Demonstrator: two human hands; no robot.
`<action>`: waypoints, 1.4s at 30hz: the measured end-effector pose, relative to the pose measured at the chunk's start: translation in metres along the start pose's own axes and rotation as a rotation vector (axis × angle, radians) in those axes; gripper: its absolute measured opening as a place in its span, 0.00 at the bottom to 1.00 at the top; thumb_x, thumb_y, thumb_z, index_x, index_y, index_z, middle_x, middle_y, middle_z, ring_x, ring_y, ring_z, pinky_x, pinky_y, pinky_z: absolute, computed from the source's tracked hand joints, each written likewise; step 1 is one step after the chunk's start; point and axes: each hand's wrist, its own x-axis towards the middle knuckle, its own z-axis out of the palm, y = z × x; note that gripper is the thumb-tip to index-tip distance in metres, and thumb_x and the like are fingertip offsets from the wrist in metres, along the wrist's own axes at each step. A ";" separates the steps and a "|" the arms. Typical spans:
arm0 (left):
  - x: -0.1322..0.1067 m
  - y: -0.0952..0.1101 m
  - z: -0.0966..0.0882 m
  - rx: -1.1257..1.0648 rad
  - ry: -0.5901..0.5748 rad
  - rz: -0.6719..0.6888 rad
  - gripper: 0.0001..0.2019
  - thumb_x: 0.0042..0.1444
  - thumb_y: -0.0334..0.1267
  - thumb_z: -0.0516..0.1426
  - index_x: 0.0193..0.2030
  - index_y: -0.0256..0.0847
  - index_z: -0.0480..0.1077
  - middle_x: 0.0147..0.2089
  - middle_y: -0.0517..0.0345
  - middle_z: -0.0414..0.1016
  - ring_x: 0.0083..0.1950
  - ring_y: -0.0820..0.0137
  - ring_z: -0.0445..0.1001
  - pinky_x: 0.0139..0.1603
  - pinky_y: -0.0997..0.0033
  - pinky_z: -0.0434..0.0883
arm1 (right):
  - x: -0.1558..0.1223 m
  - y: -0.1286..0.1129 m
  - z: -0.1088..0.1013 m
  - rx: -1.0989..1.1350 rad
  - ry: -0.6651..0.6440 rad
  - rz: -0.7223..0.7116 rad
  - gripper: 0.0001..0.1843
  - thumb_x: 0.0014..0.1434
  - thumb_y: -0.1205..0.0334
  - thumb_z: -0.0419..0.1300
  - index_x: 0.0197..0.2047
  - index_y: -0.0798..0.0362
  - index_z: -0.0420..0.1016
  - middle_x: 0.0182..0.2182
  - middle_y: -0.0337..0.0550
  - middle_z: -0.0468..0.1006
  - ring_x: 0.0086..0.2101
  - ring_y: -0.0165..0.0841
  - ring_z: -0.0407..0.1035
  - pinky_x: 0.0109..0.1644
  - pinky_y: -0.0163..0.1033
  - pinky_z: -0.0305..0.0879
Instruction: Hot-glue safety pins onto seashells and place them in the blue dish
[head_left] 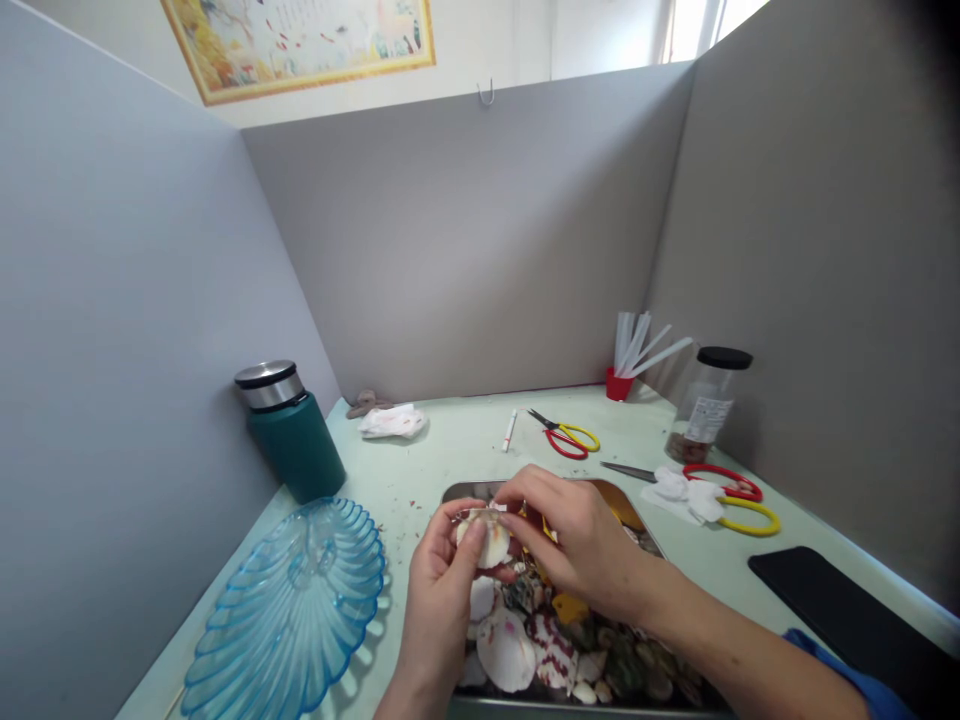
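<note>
Both hands, left hand [442, 580] and right hand [574, 535], pinch a scallop shell [491, 540] above the tray [465, 492], fan edge pointing near.

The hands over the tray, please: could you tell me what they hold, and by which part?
A pale shell: the left hand pinches its left edge, the right hand its top edge.

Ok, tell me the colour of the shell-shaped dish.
The shell-shaped dish is translucent light blue, clearest in the head view.
</note>
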 end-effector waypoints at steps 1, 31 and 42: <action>0.000 0.000 0.000 0.008 -0.005 0.000 0.12 0.52 0.41 0.61 0.42 0.39 0.70 0.36 0.57 0.74 0.31 0.72 0.73 0.27 0.77 0.72 | 0.000 0.000 0.000 -0.001 -0.007 -0.001 0.05 0.63 0.66 0.52 0.40 0.54 0.69 0.32 0.42 0.71 0.29 0.30 0.64 0.32 0.33 0.59; -0.002 -0.001 -0.001 -0.016 0.048 0.029 0.07 0.53 0.41 0.60 0.34 0.40 0.70 0.32 0.61 0.72 0.33 0.74 0.70 0.37 0.77 0.67 | -0.002 0.001 0.000 -0.009 -0.082 -0.029 0.04 0.60 0.65 0.56 0.40 0.54 0.67 0.34 0.42 0.71 0.31 0.30 0.65 0.33 0.34 0.58; -0.003 0.000 -0.002 0.027 0.043 0.008 0.11 0.49 0.43 0.62 0.32 0.37 0.71 0.29 0.58 0.72 0.28 0.73 0.69 0.30 0.77 0.66 | -0.002 -0.002 -0.001 -0.062 -0.105 -0.062 0.03 0.60 0.68 0.53 0.35 0.55 0.67 0.30 0.41 0.68 0.29 0.30 0.63 0.32 0.34 0.57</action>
